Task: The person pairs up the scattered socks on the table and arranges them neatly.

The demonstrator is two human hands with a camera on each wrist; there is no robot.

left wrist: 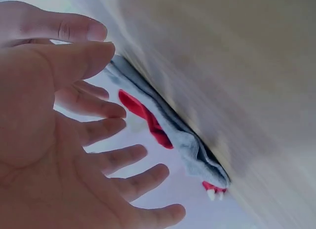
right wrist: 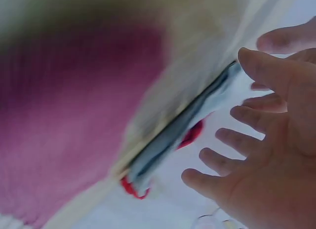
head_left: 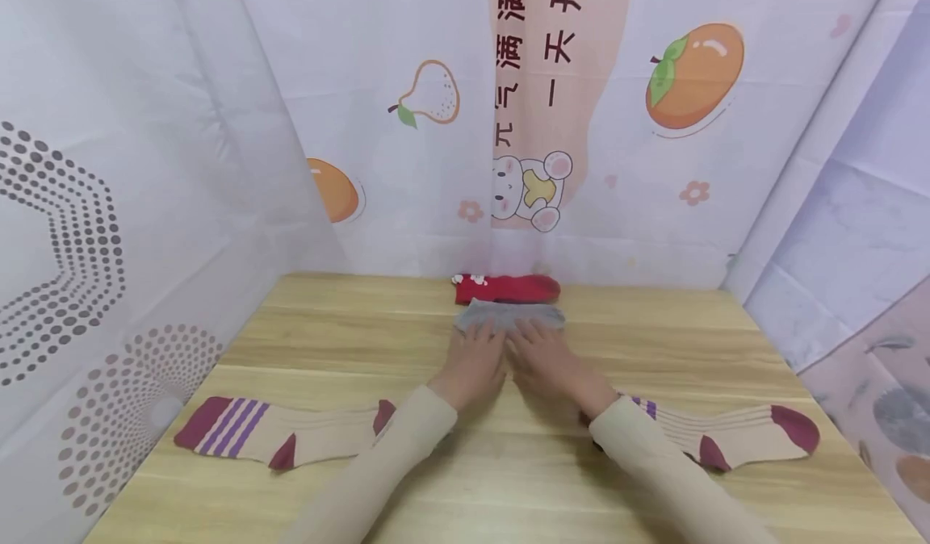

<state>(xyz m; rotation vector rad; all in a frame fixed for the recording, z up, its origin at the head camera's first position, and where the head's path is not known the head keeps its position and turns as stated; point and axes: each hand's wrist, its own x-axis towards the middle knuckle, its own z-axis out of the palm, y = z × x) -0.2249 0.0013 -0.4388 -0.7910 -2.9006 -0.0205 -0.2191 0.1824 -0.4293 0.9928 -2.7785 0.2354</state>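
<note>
At the back of the table lies a grey sock (head_left: pixel 510 315), folded or stacked in layers as the left wrist view shows its edge (left wrist: pixel 185 146). My left hand (head_left: pixel 474 365) and right hand (head_left: pixel 550 360) are side by side at its near edge, thumbs close together. In the wrist views the fingers of the left hand (left wrist: pixel 84 145) and right hand (right wrist: pixel 276 140) are spread, with nothing held. Whether the fingertips touch the grey sock cannot be told. Just behind it lies a red sock (head_left: pixel 514 289) with white trim at its left end.
On the wooden table (head_left: pixel 501 479), a cream sock with purple stripes and burgundy heel (head_left: pixel 327 433) lies left; a matching sock (head_left: pixel 748 433) lies right, partly under my right sleeve (head_left: pixel 647 439). Printed curtains (head_left: pixel 392 165) hang behind and along both sides.
</note>
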